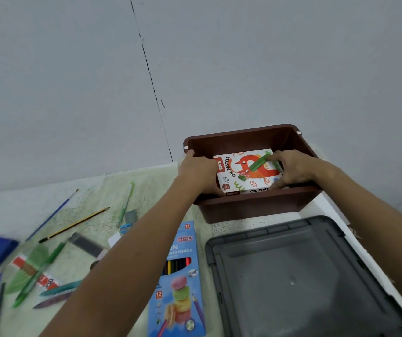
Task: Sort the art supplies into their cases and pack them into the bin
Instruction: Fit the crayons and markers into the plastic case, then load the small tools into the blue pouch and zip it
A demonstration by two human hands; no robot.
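While both hands, left (198, 170) and right (292, 170), grip the white cardboard oil-pastel box (246, 172) inside the brown plastic bin (251, 206) right of centre, packing is underway; releasing it flat appears next, then the blue coloured-pencil box (180, 283) at lower centre.

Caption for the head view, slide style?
Both hands, left hand and right hand, set the oil pastels box into the brown bin; the coloured pencils box waits on the table.
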